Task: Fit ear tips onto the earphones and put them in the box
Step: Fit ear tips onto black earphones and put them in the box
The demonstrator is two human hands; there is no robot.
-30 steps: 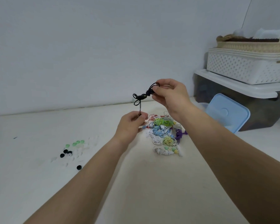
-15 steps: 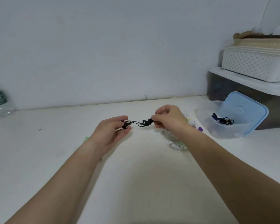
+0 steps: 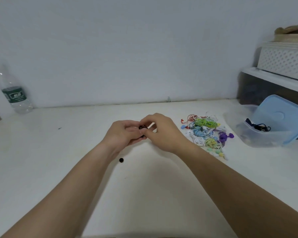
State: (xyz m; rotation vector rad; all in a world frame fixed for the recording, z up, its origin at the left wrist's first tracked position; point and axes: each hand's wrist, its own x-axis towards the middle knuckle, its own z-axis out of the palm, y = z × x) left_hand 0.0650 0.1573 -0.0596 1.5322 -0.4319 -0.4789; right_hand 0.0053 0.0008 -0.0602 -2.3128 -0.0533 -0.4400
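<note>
Centrally, left hand (image 3: 121, 134), right hand (image 3: 163, 134), fingers (image 3: 132, 129) pinching black earphone (image 3: 142, 127), box (image 3: 265, 137) far right.

Both hands (image 3: 123, 133) (image 3: 163, 135) around black earphones (image 3: 142, 127)

Table (image 3: 153, 194): matt white, smooth.
Black earphone (image 3: 141, 127): glossy dark plastic.
Box (image 3: 258, 140), right edge: clear plastic, slightly cloudy.
Lid (image 3: 280, 117): pale blue plastic, smooth.
Bottle (image 3: 15, 97), far left corner: clear glossy plastic, green label.
Basket (image 3: 286, 64): white perforated plastic.
Earphone pile (image 3: 205, 131): shiny coloured cables.
</note>
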